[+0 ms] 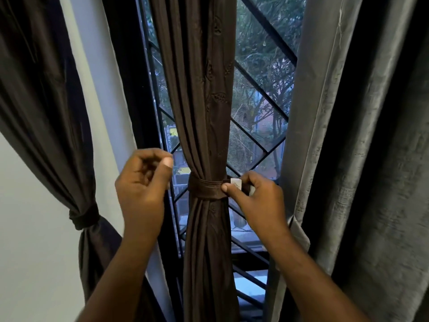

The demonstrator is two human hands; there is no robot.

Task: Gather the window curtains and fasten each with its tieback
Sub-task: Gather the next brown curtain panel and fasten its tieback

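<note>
Middle curtain (204, 112), between the hands, is wrapped by its tieback (205, 189). The right hand (253, 201) pinches the band's end; the left hand (141, 189) is curled, apparently empty. The dark curtain (46, 112) beyond the left hand is tied; the grey curtain (348, 159) beside the right hand hangs loose.

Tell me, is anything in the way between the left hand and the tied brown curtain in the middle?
Nothing visible. The left hand is beside the middle curtain, apart from it, with only the window grille behind the gap. The right hand pinches the tieback at its white tag.
</note>
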